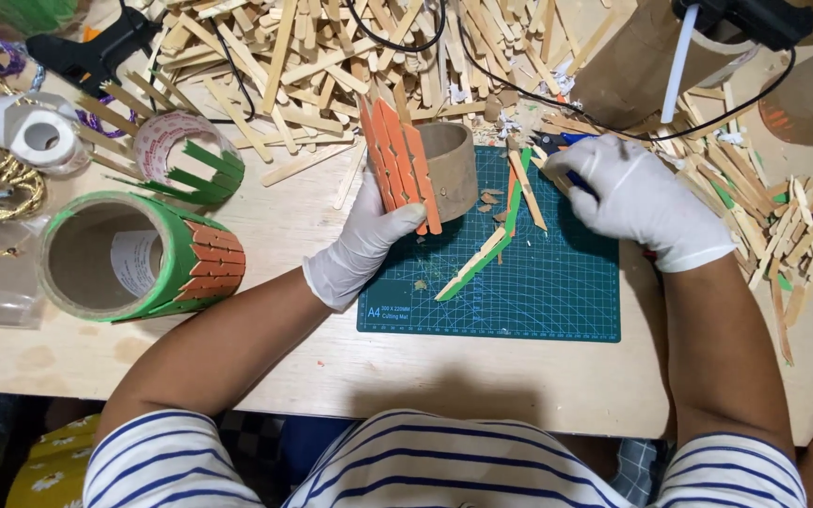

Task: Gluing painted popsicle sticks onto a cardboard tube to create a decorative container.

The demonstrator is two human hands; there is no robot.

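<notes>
My left hand, in a white glove, grips a cardboard tube ring with several orange wooden sticks stuck along its side. The ring is held over the top edge of a green cutting mat. My right hand, also gloved, rests at the mat's upper right corner, closed on a blue-handled tool whose tip points at the stick pile. Loose green and plain sticks lie on the mat between both hands.
A large pile of plain wooden sticks covers the table's far side. A finished tube clad in green and orange sticks lies at left, beside a tape roll, cords and a black glue gun. More sticks lie at right.
</notes>
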